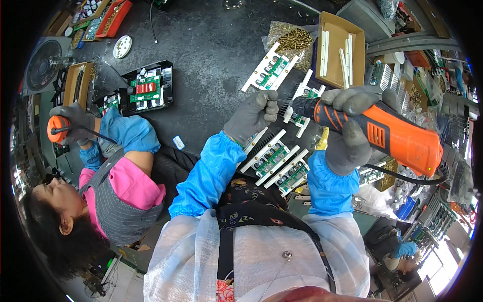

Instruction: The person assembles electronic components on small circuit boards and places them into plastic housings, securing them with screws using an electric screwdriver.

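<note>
My right hand [349,138], in a grey glove, grips an orange and black electric screwdriver [405,136] held level, its bit pointing left. At the bit's tip, the gloved fingers of my left hand [251,116] are pinched together; whether a screw is between them is hidden. Just beneath the bit lies a green circuit board [302,121] with white strips along its sides and black fins. Another such circuit board [271,71] sits farther off. Nearer my body are more of them, including one circuit board [271,160] beside my left sleeve and a circuit board [293,176] close to the edge.
A plastic bag of brass-coloured screws [294,43] and a cardboard box [342,30] with white strips stand at the far side. At left a co-worker's gloved hand [78,123] holds an orange tool [58,128], near an open black case [163,85]. The screwdriver's cord [407,178] hangs right.
</note>
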